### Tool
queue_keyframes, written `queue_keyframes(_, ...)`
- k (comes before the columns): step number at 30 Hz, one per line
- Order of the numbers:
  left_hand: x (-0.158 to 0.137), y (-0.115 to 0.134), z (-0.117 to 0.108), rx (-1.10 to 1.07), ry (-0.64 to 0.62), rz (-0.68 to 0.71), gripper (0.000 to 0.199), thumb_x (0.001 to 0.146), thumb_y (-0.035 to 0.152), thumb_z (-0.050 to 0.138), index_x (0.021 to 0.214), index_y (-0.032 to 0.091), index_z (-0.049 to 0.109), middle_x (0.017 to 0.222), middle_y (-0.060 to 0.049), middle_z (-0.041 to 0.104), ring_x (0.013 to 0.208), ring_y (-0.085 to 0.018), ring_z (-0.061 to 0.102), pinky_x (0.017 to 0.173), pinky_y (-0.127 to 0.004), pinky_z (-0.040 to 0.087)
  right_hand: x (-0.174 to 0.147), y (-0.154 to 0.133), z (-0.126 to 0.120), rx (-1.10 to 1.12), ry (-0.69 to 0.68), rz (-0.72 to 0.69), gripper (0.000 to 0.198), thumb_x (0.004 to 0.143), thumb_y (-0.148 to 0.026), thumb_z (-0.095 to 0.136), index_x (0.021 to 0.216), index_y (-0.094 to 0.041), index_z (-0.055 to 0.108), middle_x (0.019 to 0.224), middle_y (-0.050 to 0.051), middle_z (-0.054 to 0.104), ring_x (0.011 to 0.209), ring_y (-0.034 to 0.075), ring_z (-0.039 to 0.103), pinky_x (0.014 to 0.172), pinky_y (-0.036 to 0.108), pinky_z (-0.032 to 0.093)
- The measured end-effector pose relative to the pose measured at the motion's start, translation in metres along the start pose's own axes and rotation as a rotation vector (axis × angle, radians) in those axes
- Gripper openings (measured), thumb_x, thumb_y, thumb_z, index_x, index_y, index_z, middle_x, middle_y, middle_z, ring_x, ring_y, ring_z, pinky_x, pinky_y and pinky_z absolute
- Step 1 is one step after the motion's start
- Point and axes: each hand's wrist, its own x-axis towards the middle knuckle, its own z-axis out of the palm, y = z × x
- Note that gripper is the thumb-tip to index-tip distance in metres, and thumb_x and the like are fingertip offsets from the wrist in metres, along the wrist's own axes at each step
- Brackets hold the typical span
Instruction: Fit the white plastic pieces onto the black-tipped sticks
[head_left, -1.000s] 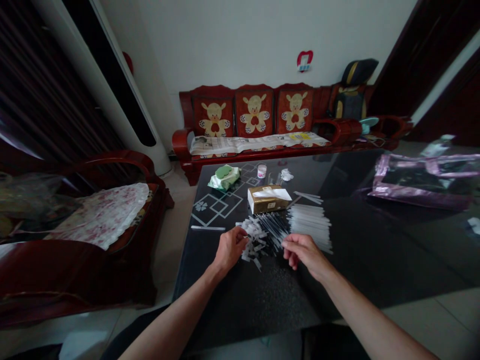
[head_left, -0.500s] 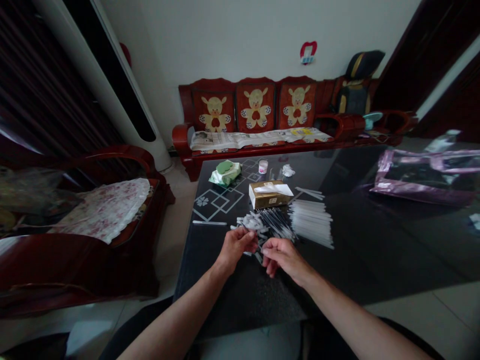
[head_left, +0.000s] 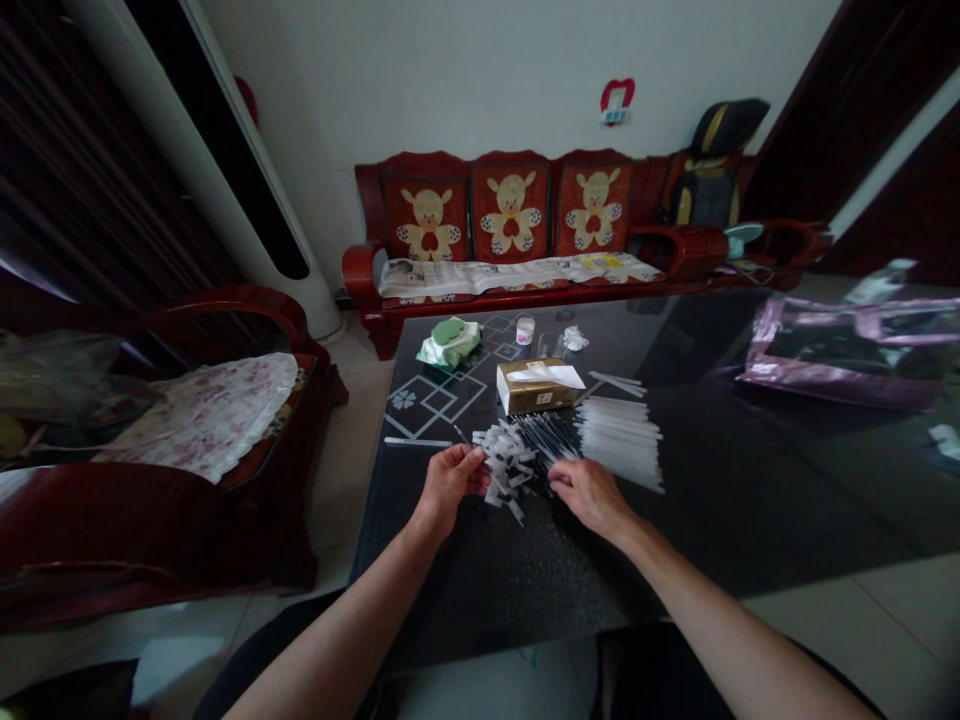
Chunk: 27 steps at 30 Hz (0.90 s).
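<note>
My left hand [head_left: 455,480] is closed at the left edge of a heap of short whitish caps [head_left: 508,458]. From its fingers a thin dark rod [head_left: 460,434], like a pen refill, points up and left. Beside the heap lies a bundle of slim black-and-clear pen refills [head_left: 550,437]. My right hand [head_left: 589,492] has its fingers pinched at the near ends of that bundle; whatever sits between them is hidden. Right of the bundle, translucent white pen barrels [head_left: 619,440] lie in a row. A single whitish pen [head_left: 418,442] rests apart at the left.
Behind the piles stands a gold tissue box [head_left: 538,388]. Farther back are a green wipes pack [head_left: 450,343], a small white tub [head_left: 525,331] and a crumpled tissue [head_left: 575,338]. Two loose barrels [head_left: 617,383] lie right of the box. A purple-edged plastic bag [head_left: 847,350] occupies the dark table's right side.
My hands were close together over the near side of the heap. They have moved apart, the left one to the heap's left edge, the right one to the refills.
</note>
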Motion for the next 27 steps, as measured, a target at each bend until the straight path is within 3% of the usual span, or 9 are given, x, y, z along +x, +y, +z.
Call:
queue_keyframes(6, 0.000, -0.004, 0.000, 0.000, -0.024, 0.000, 0.035, 0.067, 0.044, 0.073, 0.071, 0.012, 0.060, 0.064, -0.003, 0.064, 0.050, -0.010, 0.058, 0.048, -0.022, 0.047, 0.000, -0.007, 0.013, -0.181, -0.103, 0.009, 0.010, 0.078, -0.022, 0.060, 0.086, -0.021, 0.066, 0.080, 0.006, 0.070, 0.080, 0.022, 0.064, 0.068, 0.028, 0.038)
queue_keyframes(11, 0.000, -0.003, 0.000, -0.014, -0.030, 0.014, 0.034, 0.068, 0.043, 0.072, 0.073, 0.012, 0.060, 0.064, -0.002, 0.064, 0.051, -0.010, 0.058, 0.049, -0.022, 0.048, 0.001, -0.007, 0.015, -0.172, -0.117, -0.005, 0.007, 0.077, -0.019, 0.059, 0.083, -0.020, 0.063, 0.077, 0.006, 0.069, 0.075, 0.021, 0.063, 0.064, 0.028, 0.036)
queue_keyframes(14, 0.000, -0.003, 0.001, -0.021, -0.040, 0.028, 0.035, 0.068, 0.044, 0.072, 0.074, 0.012, 0.061, 0.065, -0.003, 0.065, 0.052, -0.010, 0.059, 0.051, -0.023, 0.049, 0.000, -0.013, 0.013, -0.064, -0.086, 0.014, 0.006, 0.073, -0.016, 0.057, 0.077, -0.020, 0.060, 0.065, 0.002, 0.064, 0.063, 0.018, 0.060, 0.058, 0.026, 0.035)
queue_keyframes(18, -0.003, -0.003, 0.003, -0.021, -0.064, 0.026, 0.036, 0.068, 0.045, 0.072, 0.075, 0.012, 0.061, 0.066, -0.003, 0.065, 0.052, -0.011, 0.060, 0.052, -0.023, 0.050, -0.001, -0.017, 0.008, 0.317, -0.077, 0.063, 0.002, 0.073, -0.018, 0.054, 0.073, -0.020, 0.054, 0.056, -0.002, 0.058, 0.052, 0.013, 0.057, 0.051, 0.023, 0.038)
queue_keyframes(22, -0.004, -0.001, 0.004, -0.010, -0.074, 0.017, 0.036, 0.068, 0.044, 0.072, 0.075, 0.011, 0.061, 0.066, -0.004, 0.065, 0.053, -0.011, 0.060, 0.052, -0.023, 0.050, 0.001, -0.005, 0.000, 0.652, -0.103, 0.243, 0.013, 0.066, -0.019, 0.055, 0.078, -0.020, 0.051, 0.056, -0.005, 0.057, 0.047, 0.013, 0.058, 0.043, 0.022, 0.042)
queue_keyframes(24, -0.004, -0.001, 0.004, -0.006, -0.073, 0.016, 0.036, 0.069, 0.044, 0.072, 0.076, 0.011, 0.061, 0.067, -0.004, 0.066, 0.054, -0.011, 0.061, 0.052, -0.023, 0.050, 0.003, 0.006, -0.003, 0.654, -0.055, 0.302, 0.016, 0.063, -0.019, 0.055, 0.079, -0.019, 0.052, 0.056, -0.005, 0.057, 0.045, 0.013, 0.058, 0.041, 0.021, 0.041)
queue_keyframes(27, -0.004, -0.001, 0.004, -0.004, -0.069, 0.006, 0.037, 0.069, 0.044, 0.072, 0.078, 0.010, 0.061, 0.068, -0.005, 0.066, 0.054, -0.011, 0.061, 0.053, -0.023, 0.051, 0.004, 0.018, -0.002, 0.533, 0.028, 0.275, 0.014, 0.064, -0.016, 0.054, 0.078, -0.019, 0.054, 0.055, -0.005, 0.057, 0.044, 0.012, 0.057, 0.042, 0.021, 0.040)
